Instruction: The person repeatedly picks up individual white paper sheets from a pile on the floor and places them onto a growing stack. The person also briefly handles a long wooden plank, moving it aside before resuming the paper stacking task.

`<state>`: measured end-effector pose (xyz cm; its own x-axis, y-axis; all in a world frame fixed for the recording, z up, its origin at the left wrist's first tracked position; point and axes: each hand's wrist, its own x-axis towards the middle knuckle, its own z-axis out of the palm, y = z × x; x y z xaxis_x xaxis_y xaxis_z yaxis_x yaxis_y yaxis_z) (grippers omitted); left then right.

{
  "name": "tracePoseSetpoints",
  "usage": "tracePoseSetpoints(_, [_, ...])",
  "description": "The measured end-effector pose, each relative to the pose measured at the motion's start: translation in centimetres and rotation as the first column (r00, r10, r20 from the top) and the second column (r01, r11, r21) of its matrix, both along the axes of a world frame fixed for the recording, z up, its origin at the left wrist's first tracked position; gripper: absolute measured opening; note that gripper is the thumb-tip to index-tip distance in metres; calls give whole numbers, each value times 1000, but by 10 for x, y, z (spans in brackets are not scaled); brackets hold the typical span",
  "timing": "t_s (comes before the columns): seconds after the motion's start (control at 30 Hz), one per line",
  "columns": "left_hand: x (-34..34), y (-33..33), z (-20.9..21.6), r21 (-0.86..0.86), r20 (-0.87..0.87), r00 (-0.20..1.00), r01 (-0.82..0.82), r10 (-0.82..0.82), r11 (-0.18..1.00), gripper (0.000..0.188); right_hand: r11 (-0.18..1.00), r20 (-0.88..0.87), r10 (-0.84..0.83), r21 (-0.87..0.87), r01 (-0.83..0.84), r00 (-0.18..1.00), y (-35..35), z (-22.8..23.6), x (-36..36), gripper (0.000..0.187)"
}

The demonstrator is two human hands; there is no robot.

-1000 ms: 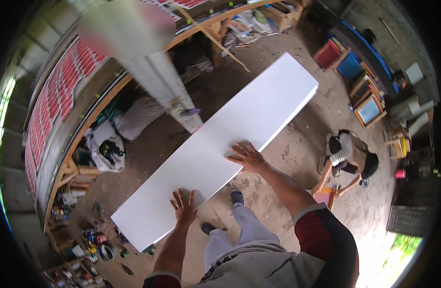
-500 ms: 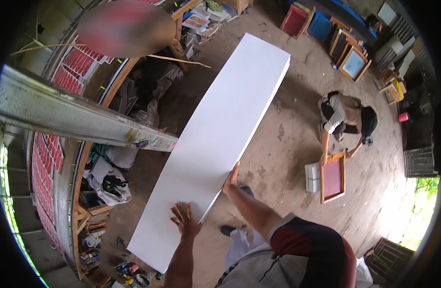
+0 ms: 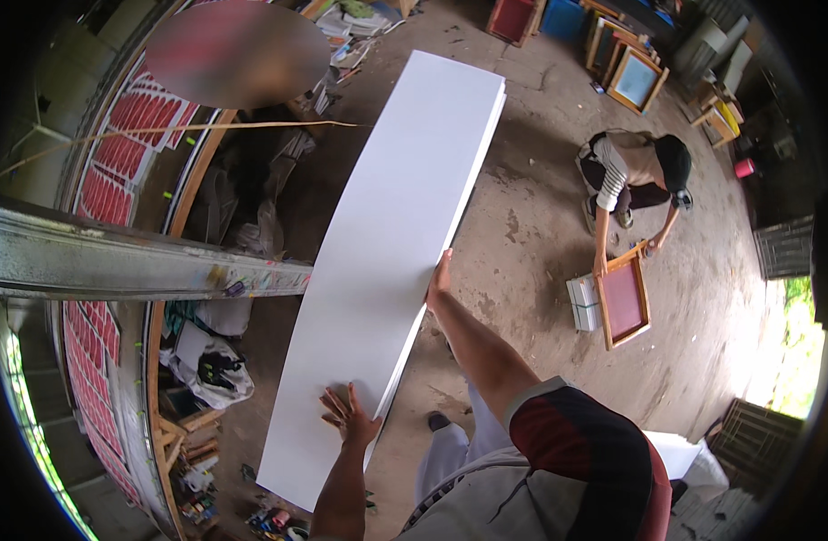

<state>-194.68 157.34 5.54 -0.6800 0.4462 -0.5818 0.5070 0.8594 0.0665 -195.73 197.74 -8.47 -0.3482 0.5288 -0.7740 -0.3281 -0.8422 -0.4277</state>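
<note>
A long stack of white sheets (image 3: 378, 207) stretches away from me, slanting up to the right; its layered right edge shows. My left hand (image 3: 349, 420) lies on the top sheet near the close end, fingers spread and holding nothing. Against the right edge of the stack rests my right hand (image 3: 439, 287). Its visible fingers are stretched along that edge; some of the hand is hidden by the angle. What supports the sheets is covered by them.
A painted metal beam (image 3: 152, 261) meets the stack from the left, beside a long bench with red printed sheets (image 3: 125, 135). At right, a crouching person (image 3: 635, 171) holds a wooden frame (image 3: 625, 302) by a tied white bundle (image 3: 583, 304). More frames (image 3: 635, 79) stand behind.
The view has shifted, and the stack appears more upright and further left. My hands stay in contact with it, the right one appearing higher along the edge. The crouching person still holds the frame.
</note>
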Motion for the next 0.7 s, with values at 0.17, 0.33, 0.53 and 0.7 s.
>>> tracePoseSetpoints(0.17, [-2,0,-4,55,27,1000,5,-6,999,143,996,17,77,52,-78,997,-72,2,12,111])
tracePoseSetpoints(0.33, [-8,-3,-7,73,-3,1000,-19,19,997,150,873,79,448,179,-454,891,-183,51,49,111])
tracePoseSetpoints(0.53, [-8,15,5,29,11,1000,15,-15,999,149,745,210,561,292,-599,800,-241,82,136,110])
tracePoseSetpoints(0.7, [27,-37,-26,176,-200,939,314,-278,933,121,712,336,520,338,-616,785,-298,110,227,107])
